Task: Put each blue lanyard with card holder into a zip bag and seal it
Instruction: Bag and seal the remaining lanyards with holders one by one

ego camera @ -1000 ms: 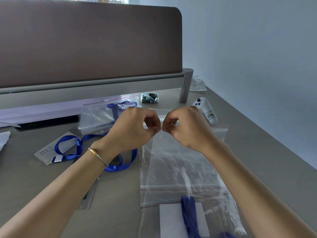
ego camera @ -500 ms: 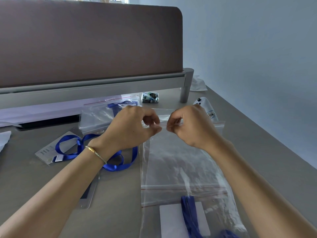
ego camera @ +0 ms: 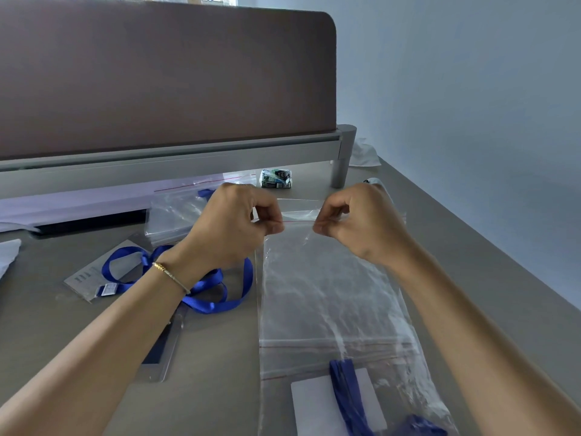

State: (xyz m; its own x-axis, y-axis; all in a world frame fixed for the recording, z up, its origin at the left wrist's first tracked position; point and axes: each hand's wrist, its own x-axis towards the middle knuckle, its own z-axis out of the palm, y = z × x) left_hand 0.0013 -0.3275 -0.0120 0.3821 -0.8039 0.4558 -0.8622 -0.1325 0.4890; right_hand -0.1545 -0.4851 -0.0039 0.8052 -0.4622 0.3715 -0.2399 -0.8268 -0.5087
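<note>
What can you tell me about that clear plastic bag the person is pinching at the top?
The zip bag is thin, clear, crinkled plastic with a red line along its zip strip. It looks empty and lies flat on the grey desk, its far, mouth end lifted slightly. The left hand and right hand each pinch that strip, a short gap between them. Its near end overlaps another bag holding a blue lanyard.

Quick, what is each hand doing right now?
Left hand: closed, fingers pinching the top edge of the empty zip bag.
Right hand: closed, pinching the same edge of that bag.
</note>
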